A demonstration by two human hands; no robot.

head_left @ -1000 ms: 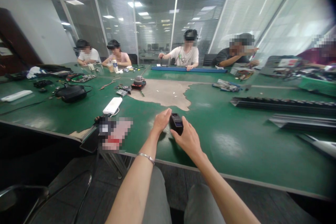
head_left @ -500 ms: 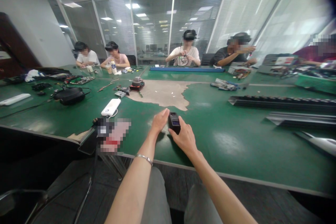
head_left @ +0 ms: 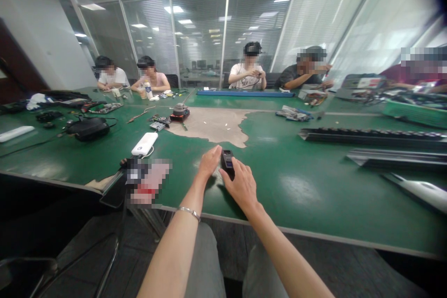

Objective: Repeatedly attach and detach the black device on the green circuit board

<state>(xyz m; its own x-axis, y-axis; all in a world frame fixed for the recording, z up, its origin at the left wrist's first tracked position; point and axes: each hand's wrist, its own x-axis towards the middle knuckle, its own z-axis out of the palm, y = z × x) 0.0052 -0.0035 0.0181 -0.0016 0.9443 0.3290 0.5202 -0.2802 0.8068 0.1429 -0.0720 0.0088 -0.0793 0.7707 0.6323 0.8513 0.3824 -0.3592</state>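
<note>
A small black device [head_left: 226, 160] with a bluish face stands on the green table [head_left: 300, 186] near its front edge. My right hand [head_left: 240, 186] is wrapped round its right side and lower end. My left hand [head_left: 208, 162] lies against its left side, fingers together and extended, a thin bracelet on the wrist. Most of the device's lower half is hidden behind my fingers.
A white power bank [head_left: 144, 144] and a blurred-out item [head_left: 148, 181] lie to the left. Long black rails [head_left: 370, 136] lie to the right. A worn tan patch [head_left: 213, 125] and small parts [head_left: 179, 112] sit mid-table. Several people sit along the far edge.
Both hands and the black device have stayed together on the table. The whole view has drifted slightly left and my head has tipped a little; the grip looks the same.
</note>
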